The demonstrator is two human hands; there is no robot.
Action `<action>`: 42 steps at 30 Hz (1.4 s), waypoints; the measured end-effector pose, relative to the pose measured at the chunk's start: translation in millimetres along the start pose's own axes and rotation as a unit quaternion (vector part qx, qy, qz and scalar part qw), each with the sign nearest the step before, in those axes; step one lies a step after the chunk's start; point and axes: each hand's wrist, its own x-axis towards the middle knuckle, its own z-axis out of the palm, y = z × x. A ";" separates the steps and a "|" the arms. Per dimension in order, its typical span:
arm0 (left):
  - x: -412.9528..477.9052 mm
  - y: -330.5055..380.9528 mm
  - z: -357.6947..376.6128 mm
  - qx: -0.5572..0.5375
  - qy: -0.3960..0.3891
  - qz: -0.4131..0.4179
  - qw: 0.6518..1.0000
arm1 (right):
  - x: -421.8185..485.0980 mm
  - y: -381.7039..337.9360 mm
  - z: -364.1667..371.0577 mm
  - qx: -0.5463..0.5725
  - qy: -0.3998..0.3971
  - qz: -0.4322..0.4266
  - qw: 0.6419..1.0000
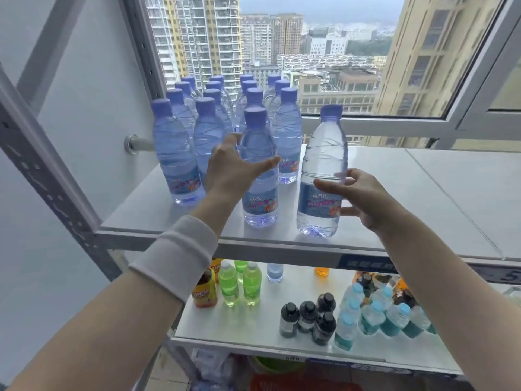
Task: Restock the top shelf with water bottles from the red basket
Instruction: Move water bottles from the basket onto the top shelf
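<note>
Several clear water bottles with purple caps [214, 108] stand in rows on the left of the white top shelf [423, 193]. My left hand [236, 167] is spread open against the front-middle bottle [260, 204], thumb lying across its front and fingers at its left side. My right hand [363, 198] is open beside the rightmost bottle [324, 153], which stands alone near the shelf's front edge; the thumb reaches across its label and the fingers are at its right side. A bit of the red basket [282, 386] shows at the bottom.
The grey metal shelf upright [42, 170] rises at the left. A window frame [423, 125] lies behind the shelf. The lower shelf holds green bottles [239, 283], black-capped bottles [310, 317] and teal-capped bottles [380, 311]. The right half of the top shelf is bare.
</note>
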 end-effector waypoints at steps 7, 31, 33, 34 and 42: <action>1.2 -3.4 14.5 0.064 0.039 0.038 0.996 | 12.7 1.2 2.5 0.009 0.011 -0.003 1.000; 31.1 15.2 -23.1 0.215 -0.045 0.251 0.943 | 22.2 1.4 -8.2 0.012 -0.001 -0.011 1.000; 35.7 21.4 -30.6 0.277 -0.109 0.245 0.923 | 23.0 3.5 -6.7 0.014 0.001 -0.010 1.000; 36.6 24.5 -31.9 0.289 -0.120 0.243 0.918 | 23.4 4.2 -5.5 0.015 0.001 -0.010 1.000; 45.8 30.0 -29.7 0.293 -0.124 0.229 0.920 | 28.3 5.9 0.7 0.015 -0.003 -0.009 1.000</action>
